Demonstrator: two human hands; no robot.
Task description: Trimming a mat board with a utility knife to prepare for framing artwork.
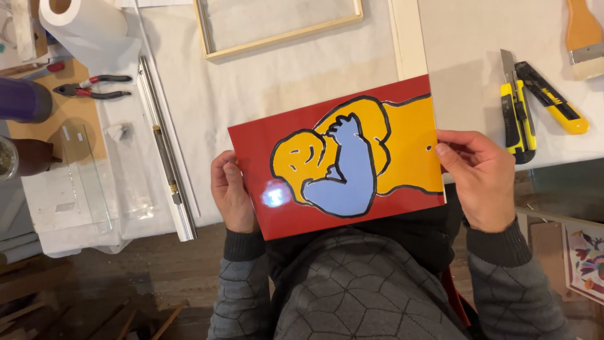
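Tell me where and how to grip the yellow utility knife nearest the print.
Judging by its pose, grip the yellow utility knife around its mid-handle, coming from above with fingers across its width. It lies flat and lengthwise on the table, blade end pointing away, with a second knife close on the right.

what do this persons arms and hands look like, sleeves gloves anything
Both hands are bare: no gloves, and no rings or watch that can be seen on the left hand or the right hand. Both arms wear long dark grey knit sleeves with a quilted pattern of thin stitched hexagon lines, ending in plain ribbed cuffs at the wrists.
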